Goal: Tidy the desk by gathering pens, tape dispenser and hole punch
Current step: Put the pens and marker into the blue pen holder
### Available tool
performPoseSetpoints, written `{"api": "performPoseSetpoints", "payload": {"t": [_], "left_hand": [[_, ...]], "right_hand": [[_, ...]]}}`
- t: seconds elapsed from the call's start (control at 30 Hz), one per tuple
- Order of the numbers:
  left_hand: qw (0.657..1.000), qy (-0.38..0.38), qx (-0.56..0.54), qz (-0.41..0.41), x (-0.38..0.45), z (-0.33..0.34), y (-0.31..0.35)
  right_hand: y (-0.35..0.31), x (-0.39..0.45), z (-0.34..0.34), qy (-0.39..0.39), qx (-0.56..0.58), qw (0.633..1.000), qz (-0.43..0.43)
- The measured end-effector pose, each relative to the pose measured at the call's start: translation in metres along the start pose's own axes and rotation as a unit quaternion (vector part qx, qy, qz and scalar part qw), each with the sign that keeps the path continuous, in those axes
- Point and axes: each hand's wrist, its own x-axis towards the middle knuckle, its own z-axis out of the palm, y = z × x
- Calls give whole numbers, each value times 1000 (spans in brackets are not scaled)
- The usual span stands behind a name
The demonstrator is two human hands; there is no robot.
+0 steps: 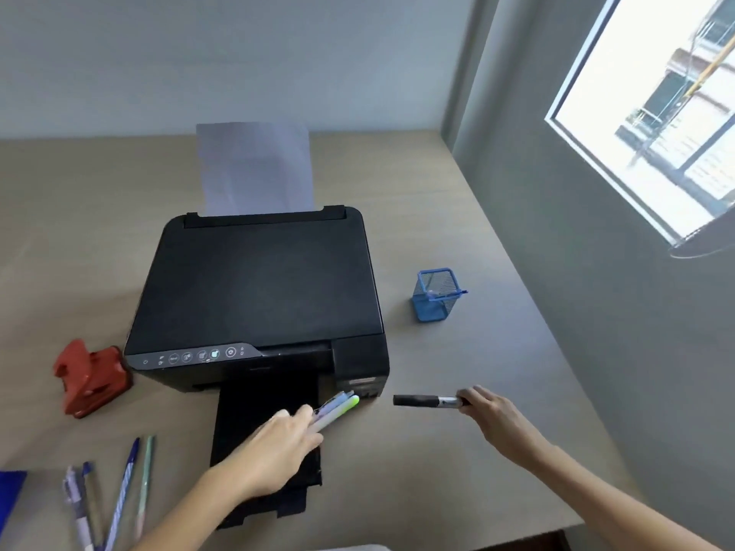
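Pens are bunched in our left hand: its grip is closed around a small bundle, pale barrels with one green-tipped, their ends pointing up and right over the black output tray of the printer. Our right hand has its grip closed on the end of a black marker, which lies level and points left toward the printer's front right corner, apart from it, above the bare surface.

More loose pens lie fanned out near the front left edge of the surface, four or so, blue and pale green; we cannot tell their exact number where they overlap. Just left of them a blue flat thing shows at the frame's edge. A red hole punch sits on the surface just left of the printer's front left corner, close beside it.

To the right of the printer, well apart from both hands, stands a blue mesh pen holder with one blue pen leaning across its rim. White paper stands upright in the printer's rear feed. The surface's right edge meets a grey wall with a window.
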Motion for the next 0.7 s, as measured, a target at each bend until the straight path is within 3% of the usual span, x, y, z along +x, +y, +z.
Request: {"api": "performPoseSetpoints", "payload": {"t": [0.13, 0.3, 0.47, 0.7], "left_hand": [[994, -18, -101, 29, 40, -56, 74], [999, 11, -20, 33, 147, -98, 154], [998, 16, 43, -36, 242, -114, 188], [990, 39, 90, -105, 292, -105, 194]], "right_hand": [[44, 4, -52, 170, 41, 980, 93], [68, 57, -95, 253, 44, 959, 115], [65, 118, -112, 227, 23, 971, 65], [51, 174, -99, 134, 2, 991, 28]]}}
